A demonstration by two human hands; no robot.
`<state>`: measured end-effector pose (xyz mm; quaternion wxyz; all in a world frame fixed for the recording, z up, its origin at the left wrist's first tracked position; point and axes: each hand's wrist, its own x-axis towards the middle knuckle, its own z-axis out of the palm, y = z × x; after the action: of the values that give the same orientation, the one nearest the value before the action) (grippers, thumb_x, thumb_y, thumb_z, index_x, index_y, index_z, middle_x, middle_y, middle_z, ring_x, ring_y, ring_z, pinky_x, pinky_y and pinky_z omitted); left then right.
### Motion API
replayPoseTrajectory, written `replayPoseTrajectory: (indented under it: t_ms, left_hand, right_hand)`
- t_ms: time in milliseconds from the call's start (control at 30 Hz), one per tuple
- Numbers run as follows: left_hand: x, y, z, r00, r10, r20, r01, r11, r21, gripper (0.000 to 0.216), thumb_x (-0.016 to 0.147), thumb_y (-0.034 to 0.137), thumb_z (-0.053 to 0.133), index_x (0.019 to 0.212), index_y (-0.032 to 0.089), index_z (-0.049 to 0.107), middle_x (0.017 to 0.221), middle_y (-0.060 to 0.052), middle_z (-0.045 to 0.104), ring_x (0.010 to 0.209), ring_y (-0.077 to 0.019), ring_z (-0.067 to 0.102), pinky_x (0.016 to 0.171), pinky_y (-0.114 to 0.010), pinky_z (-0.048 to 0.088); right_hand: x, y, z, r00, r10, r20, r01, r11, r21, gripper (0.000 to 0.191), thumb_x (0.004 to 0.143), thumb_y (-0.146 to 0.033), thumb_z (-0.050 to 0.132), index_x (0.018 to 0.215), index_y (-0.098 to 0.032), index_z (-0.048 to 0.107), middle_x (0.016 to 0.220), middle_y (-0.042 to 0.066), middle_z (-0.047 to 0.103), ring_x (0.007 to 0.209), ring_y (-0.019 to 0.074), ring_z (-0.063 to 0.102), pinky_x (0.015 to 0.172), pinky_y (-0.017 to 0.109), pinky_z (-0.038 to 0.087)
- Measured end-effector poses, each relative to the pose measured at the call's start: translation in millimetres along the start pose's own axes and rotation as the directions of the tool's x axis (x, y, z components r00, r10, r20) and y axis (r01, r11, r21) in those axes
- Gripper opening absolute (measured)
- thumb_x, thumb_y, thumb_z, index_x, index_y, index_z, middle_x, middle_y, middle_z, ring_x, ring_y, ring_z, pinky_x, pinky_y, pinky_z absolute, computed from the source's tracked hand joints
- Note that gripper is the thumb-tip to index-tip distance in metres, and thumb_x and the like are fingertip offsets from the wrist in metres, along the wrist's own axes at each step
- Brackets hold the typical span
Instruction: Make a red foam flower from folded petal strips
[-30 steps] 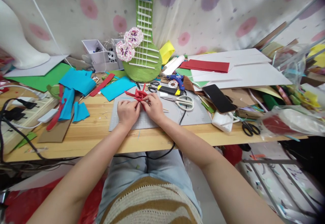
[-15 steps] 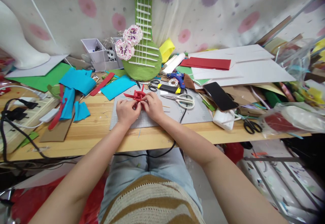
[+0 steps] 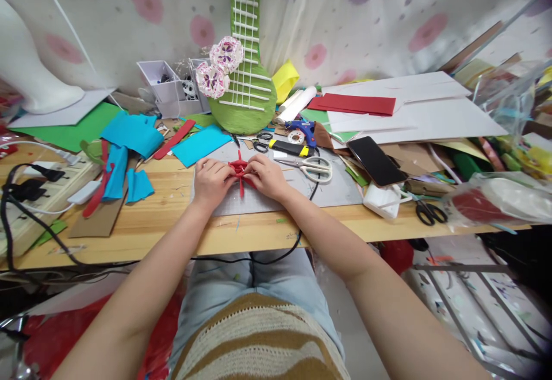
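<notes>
A small red paper craft piece (image 3: 240, 171) with thin strips sticking out lies over the grey cutting mat (image 3: 336, 187) on the wooden table (image 3: 150, 225). My left hand (image 3: 210, 180) pinches its left side with curled fingers. My right hand (image 3: 269, 176) grips its right side, fingers closed. Both hands rest on the mat, close together. White-handled scissors (image 3: 311, 168) lie just right of my right hand.
A green guitar-shaped craft (image 3: 248, 89) with paper flowers leans at the back. Blue paper pieces (image 3: 129, 138), a blue glue gun (image 3: 304, 130), a yellow-black cutter (image 3: 290, 149), a black phone (image 3: 374, 160), black scissors (image 3: 426, 212) and a power strip (image 3: 30, 196) lie around. White boards (image 3: 414, 115) are stacked at right.
My hands drew apart slightly and lowered the red piece toward the mat; its strips now point down between my hands. The view shifted a little.
</notes>
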<state>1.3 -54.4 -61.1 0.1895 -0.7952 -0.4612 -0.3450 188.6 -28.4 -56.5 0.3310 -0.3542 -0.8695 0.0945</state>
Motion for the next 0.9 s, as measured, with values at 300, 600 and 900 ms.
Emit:
replayPoseTrajectory:
  t_ms: [300,600,900]
  left_hand:
    - [3,4,-3,0.992,0.128,-0.011,-0.128,0.991,0.032,0.02,0.084,0.031,0.058,0.067,0.021,0.062,0.067,-0.001,0.066,0.071,-0.0169,0.053,0.078,-0.036,0.034]
    - [3,15,-9,0.998,-0.067,-0.004,0.067,0.998,0.014,0.007,0.076,0.029,0.061,0.077,0.022,0.062,0.079,-0.002,0.067,0.084,-0.0216,0.055,0.085,-0.041,0.032]
    - [1,27,6,0.986,-0.155,0.054,0.154,0.988,0.016,0.019,0.082,0.038,0.057,0.081,0.023,0.068,0.08,-0.004,0.071,0.077,-0.0224,0.057,0.074,-0.039,0.033]
  right_hand:
    - [-1,4,-6,0.996,-0.046,0.08,0.048,0.999,-0.014,0.007,0.085,-0.025,0.055,0.086,-0.019,0.059,0.099,0.008,0.057,0.093,0.0187,0.051,0.079,0.031,0.042]
    - [0,4,-1,1.0,-0.002,0.009,0.002,1.0,-0.017,0.005,0.084,-0.022,0.056,0.081,-0.018,0.057,0.094,0.008,0.057,0.091,0.0197,0.051,0.079,0.032,0.043]
    - [3,-8,7,0.975,0.211,-0.077,-0.215,0.975,-0.055,0.006,0.083,-0.016,0.051,0.079,-0.019,0.056,0.093,0.009,0.057,0.092,0.0223,0.05,0.08,0.035,0.043]
